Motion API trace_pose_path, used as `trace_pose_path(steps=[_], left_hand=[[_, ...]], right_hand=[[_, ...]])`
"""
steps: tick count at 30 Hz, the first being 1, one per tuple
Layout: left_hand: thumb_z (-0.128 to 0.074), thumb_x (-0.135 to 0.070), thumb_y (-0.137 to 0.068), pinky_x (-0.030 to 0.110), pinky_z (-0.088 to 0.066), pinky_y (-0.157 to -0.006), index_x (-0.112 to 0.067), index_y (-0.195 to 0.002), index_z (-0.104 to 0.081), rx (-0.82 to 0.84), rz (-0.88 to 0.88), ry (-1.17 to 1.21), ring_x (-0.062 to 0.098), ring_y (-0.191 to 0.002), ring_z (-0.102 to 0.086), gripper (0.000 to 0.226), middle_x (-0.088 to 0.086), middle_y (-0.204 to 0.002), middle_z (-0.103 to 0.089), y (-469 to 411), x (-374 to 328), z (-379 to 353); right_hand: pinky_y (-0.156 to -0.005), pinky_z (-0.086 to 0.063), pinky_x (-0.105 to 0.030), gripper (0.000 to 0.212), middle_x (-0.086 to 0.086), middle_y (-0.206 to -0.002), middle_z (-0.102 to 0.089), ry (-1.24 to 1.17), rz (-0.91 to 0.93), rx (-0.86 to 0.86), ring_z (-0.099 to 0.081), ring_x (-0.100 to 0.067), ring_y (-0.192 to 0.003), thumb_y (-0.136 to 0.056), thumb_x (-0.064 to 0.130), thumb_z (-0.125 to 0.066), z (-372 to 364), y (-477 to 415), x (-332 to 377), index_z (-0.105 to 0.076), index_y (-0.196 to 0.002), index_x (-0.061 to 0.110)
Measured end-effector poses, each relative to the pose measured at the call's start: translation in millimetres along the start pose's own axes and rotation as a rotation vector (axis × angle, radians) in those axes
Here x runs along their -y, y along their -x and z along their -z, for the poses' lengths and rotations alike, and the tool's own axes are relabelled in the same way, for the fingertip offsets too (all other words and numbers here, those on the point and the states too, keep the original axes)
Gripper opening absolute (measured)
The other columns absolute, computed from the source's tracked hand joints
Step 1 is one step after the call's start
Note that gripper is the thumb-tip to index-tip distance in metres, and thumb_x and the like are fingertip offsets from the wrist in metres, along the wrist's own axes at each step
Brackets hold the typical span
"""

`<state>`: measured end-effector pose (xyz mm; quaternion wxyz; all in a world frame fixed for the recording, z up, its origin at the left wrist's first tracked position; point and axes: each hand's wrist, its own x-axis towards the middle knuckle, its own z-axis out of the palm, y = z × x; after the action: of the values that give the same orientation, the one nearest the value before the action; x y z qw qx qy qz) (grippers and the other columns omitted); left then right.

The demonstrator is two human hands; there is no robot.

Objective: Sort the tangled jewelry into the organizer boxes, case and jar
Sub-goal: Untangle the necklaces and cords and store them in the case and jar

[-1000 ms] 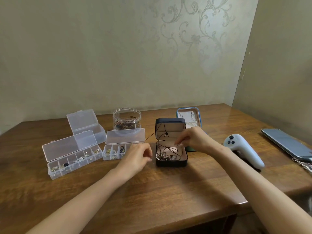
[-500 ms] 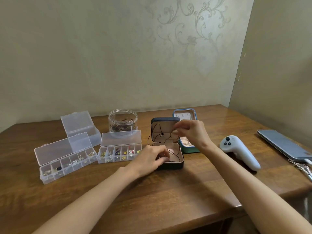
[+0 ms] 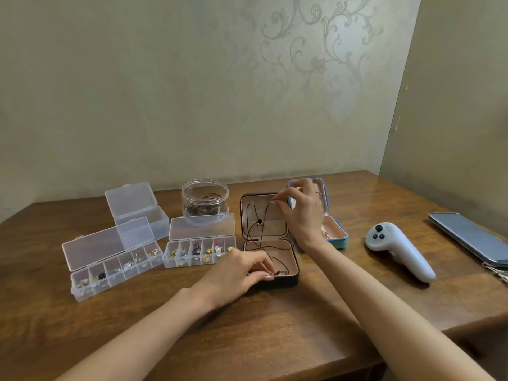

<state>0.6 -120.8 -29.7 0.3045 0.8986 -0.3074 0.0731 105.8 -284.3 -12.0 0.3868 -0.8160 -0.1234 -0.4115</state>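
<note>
A dark jewelry case (image 3: 294, 273) stands open at the table's middle, pink lined. A thin dark cord necklace (image 3: 254, 232) runs from its lid down into its base. My right hand (image 3: 301, 213) pinches the cord's upper end against the lid. My left hand (image 3: 242, 273) pinches the pendant end at the case's front left corner. A clear jar (image 3: 204, 202) holds tangled dark cords. Two long clear organizer boxes (image 3: 110, 259) (image 3: 199, 244) with small jewelry in their compartments lie open to the left. A blue case (image 3: 336, 235) sits open behind my right wrist.
A small clear box (image 3: 137, 210) stands open at the back left. A white controller (image 3: 398, 250) lies right of the cases, a phone (image 3: 470, 237) further right near the table's edge. Keys (image 3: 499, 272) show at the right border.
My right hand has risen from the case's base to the lid, drawing the cord up. My left hand has moved right from beside the organizer to the case's front corner.
</note>
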Motion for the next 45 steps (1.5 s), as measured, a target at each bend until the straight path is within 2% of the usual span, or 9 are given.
trace_pose_path(steps=[4,7,9,12,15,20,28,38,45], left_hand=[[-0.066,-0.023,-0.085,0.016,-0.049,-0.081,-0.017,-0.101,-0.064,-0.065,-0.096,-0.070,0.002,-0.088,-0.062,0.017,-0.003,-0.096,-0.068,-3.4,0.4,0.3],[-0.063,-0.040,-0.081,0.020,-0.039,-0.088,-0.015,-0.108,-0.058,-0.458,-0.212,-0.247,0.010,-0.097,-0.051,0.037,0.000,-0.104,-0.058,-27.4,4.0,6.9],[-0.066,-0.049,-0.074,0.027,-0.034,-0.095,-0.009,-0.121,-0.052,-0.672,-0.098,-0.310,0.018,-0.109,-0.044,0.064,0.008,-0.117,-0.051,-56.0,6.1,18.2],[-0.073,-0.058,-0.065,0.035,-0.025,-0.096,-0.015,-0.132,-0.044,-0.505,0.271,-0.366,0.021,-0.121,-0.043,0.085,0.002,-0.130,-0.051,-98.5,8.3,38.7],[-0.073,-0.050,-0.073,0.034,-0.028,-0.091,-0.025,-0.110,-0.061,-0.290,0.400,-0.377,0.018,-0.110,-0.055,0.047,-0.005,-0.111,-0.067,-121.9,12.5,45.5],[-0.073,-0.031,-0.077,0.030,-0.042,-0.075,-0.022,-0.096,-0.064,-0.271,0.367,-0.239,0.024,-0.098,-0.060,0.023,0.003,-0.103,-0.069,-120.5,17.2,40.9],[-0.068,-0.025,-0.081,0.027,-0.040,-0.066,-0.020,-0.095,-0.059,-0.282,0.279,-0.139,0.023,-0.088,-0.061,0.017,0.003,-0.096,-0.069,-112.3,18.0,38.4],[-0.058,-0.026,-0.088,0.026,-0.043,-0.072,-0.025,-0.107,-0.063,-0.272,0.202,-0.223,0.019,-0.089,-0.062,0.020,-0.001,-0.098,-0.069,-110.6,16.9,35.9],[-0.059,-0.024,-0.087,0.030,-0.046,-0.078,-0.026,-0.106,-0.065,-0.267,0.223,-0.205,0.020,-0.093,-0.062,0.020,-0.002,-0.101,-0.070,-114.7,19.7,34.8]], right_hand=[[-0.082,-0.039,-0.023,0.006,-0.008,-0.109,-0.063,-0.154,-0.047,0.064,-0.058,-0.019,-0.101,-0.074,0.008,-0.078,-3.8,-2.2,-5.3,-0.073,-0.077,0.010],[-0.076,-0.052,-0.034,0.006,-0.004,-0.097,-0.067,-0.258,-0.055,0.064,-0.064,-0.018,-0.086,-0.075,0.003,-0.075,-3.5,-0.7,-8.0,-0.074,-0.078,0.008],[-0.072,-0.053,-0.024,0.006,-0.004,-0.095,-0.068,-0.283,-0.044,0.052,-0.062,-0.013,-0.081,-0.076,0.001,-0.074,-2.6,0.6,-7.9,-0.074,-0.079,0.006],[-0.070,-0.047,-0.010,0.009,-0.001,-0.094,-0.067,-0.303,-0.026,0.018,-0.060,-0.005,-0.082,-0.076,-0.003,-0.072,-1.6,1.8,-8.6,-0.074,-0.079,0.005],[-0.068,-0.047,-0.011,0.010,-0.003,-0.093,-0.067,-0.320,0.003,-0.006,-0.058,0.000,-0.085,-0.075,-0.005,-0.072,-3.5,2.6,-13.0,-0.074,-0.079,0.005],[-0.064,-0.045,-0.009,0.008,-0.008,-0.090,-0.067,-0.198,0.107,-0.038,-0.058,-0.007,-0.081,-0.076,-0.003,-0.073,-9.7,5.6,-17.9,-0.068,-0.080,0.003],[-0.059,-0.054,-0.042,0.008,-0.010,-0.087,-0.064,-0.134,0.129,-0.086,-0.061,-0.023,-0.072,-0.081,0.001,-0.071,-14.8,11.6,-13.2,-0.063,-0.084,0.001],[-0.043,-0.049,-0.035,0.024,0.000,-0.077,-0.067,0.035,0.148,-0.188,-0.062,-0.020,-0.055,-0.086,0.031,-0.056,-10.9,11.1,-12.0,-0.063,-0.077,0.010],[-0.057,-0.049,-0.038,0.010,-0.003,-0.073,-0.062,-0.070,-0.033,-0.123,-0.058,-0.019,-0.061,-0.080,0.007,-0.069,-10.4,10.4,-8.7,-0.062,-0.073,0.008]])
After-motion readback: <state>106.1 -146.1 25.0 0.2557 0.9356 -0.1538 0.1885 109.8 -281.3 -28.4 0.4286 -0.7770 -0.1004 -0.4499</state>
